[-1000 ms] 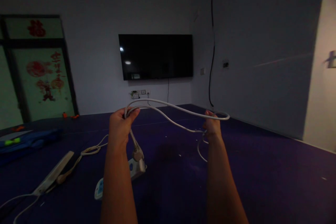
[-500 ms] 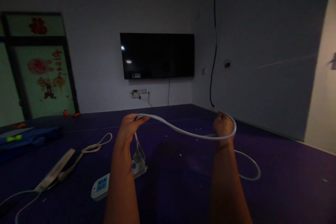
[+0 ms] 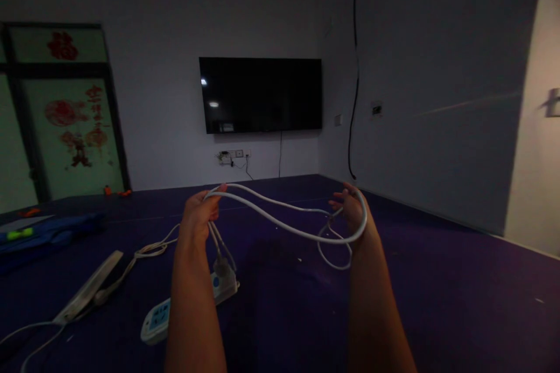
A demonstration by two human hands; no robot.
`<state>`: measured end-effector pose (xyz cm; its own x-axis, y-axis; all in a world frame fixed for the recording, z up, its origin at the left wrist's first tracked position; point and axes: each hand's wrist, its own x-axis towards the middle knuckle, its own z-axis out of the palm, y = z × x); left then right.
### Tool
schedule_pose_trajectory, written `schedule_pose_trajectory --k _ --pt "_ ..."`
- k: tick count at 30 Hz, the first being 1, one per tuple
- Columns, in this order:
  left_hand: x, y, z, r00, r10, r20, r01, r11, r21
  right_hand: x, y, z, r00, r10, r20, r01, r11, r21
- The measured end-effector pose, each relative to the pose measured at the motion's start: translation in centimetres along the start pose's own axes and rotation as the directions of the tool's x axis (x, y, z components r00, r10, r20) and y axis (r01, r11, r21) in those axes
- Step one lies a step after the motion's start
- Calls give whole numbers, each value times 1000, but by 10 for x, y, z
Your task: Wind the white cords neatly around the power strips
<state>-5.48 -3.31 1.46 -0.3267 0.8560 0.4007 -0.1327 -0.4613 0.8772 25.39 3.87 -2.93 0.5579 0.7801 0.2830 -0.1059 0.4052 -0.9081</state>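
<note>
A long white power cord (image 3: 280,222) stretches in loose loops between my hands above the purple surface. My left hand (image 3: 201,210) is closed on the gathered cord, thumb on top. On the right, a bend of the cord passes round my right hand (image 3: 352,210), which holds it with some fingertips sticking out. A smaller loop hangs below that hand. Under my left hand, lengths of cord drop towards a grey plug (image 3: 221,268) at the end of a white power strip with blue sockets (image 3: 158,320). My left forearm hides the strip's middle.
A second white power strip (image 3: 90,288) with a bundled cord (image 3: 151,249) lies at left on the purple surface (image 3: 289,315). Blue fabric (image 3: 56,233) is farther left. A television (image 3: 262,95) hangs on the far wall, and a black cable (image 3: 356,70) runs down the right wall.
My right hand has moved slightly left and its fingers have loosened. Another cord length now spans the hands, and the loop at right has drawn in. My left hand has shifted slightly left.
</note>
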Motion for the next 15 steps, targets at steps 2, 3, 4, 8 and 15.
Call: schedule_pose_trajectory --k 2,3,4,8,15 --pt "-2 6 -2 1000 -12 -2 12 995 -98 -3 -2 5 994 102 49 -104 993 48" --pt "-3 10 -4 1000 -23 6 24 989 -143 -4 -2 7 988 133 83 -139 988 63" --pt "-4 13 -6 999 -37 20 40 982 -184 -6 -2 8 981 153 117 -162 984 70" --pt "-10 24 -18 990 -62 125 105 921 -374 -11 4 14 958 178 225 -194 980 48" --pt "-14 34 -28 988 -63 144 131 839 -528 -11 20 24 965 131 226 -151 985 77"
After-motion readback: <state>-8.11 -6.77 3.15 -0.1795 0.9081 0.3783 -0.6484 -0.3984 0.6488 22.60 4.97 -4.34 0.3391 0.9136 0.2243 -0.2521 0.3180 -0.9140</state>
